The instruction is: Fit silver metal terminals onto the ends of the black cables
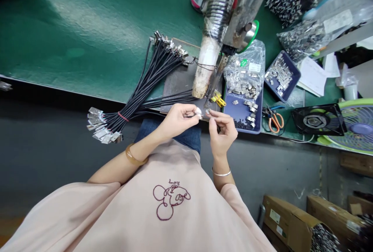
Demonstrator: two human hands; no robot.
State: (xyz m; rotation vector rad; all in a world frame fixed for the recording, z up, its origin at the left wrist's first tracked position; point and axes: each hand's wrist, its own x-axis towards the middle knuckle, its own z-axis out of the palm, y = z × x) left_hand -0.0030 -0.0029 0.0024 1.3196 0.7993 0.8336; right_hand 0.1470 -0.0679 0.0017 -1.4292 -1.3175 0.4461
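Note:
My left hand (177, 119) pinches the end of a black cable (190, 116) just in front of the bench edge. My right hand (222, 128) pinches a small metal shell (208, 111) close to that cable end; the two nearly touch. A bundle of black cables (151, 79) with metal connectors at both ends lies across the green bench to the left, tied with a red band. A blue tray of metal shells (244, 112) sits just right of my hands. A press tool with a wrapped handle (210, 56) stands directly beyond them.
A second blue tray of shells (282, 74) and a plastic bag of parts (246, 69) lie behind the first tray. Orange-handled scissors (274, 119), a black fan (318, 119) and a green fan (355, 126) are to the right. Cardboard boxes (294, 221) sit on the floor.

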